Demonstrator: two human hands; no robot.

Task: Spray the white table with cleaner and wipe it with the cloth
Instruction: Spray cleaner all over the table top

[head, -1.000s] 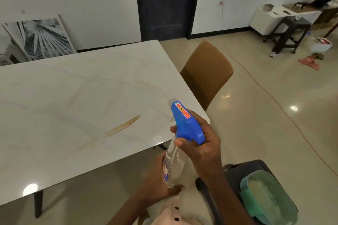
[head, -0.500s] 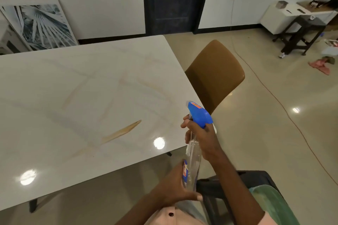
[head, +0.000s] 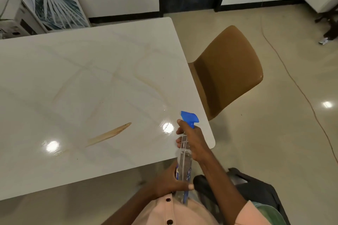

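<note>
Bottle (head: 183, 166) lower centre of frame, over table (head: 91, 87) near corner. Right hand (head: 192, 142) wrapped round neck under blue trigger (head: 189, 118), left hand (head: 170, 181) gripping base, probably steadying aim at tabletop. Cloth not spotted.

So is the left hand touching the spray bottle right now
Touching. The head view shows the left hand wrapped around the lower body of the spray bottle, thumb across its label, while the right hand grips the neck.
</note>
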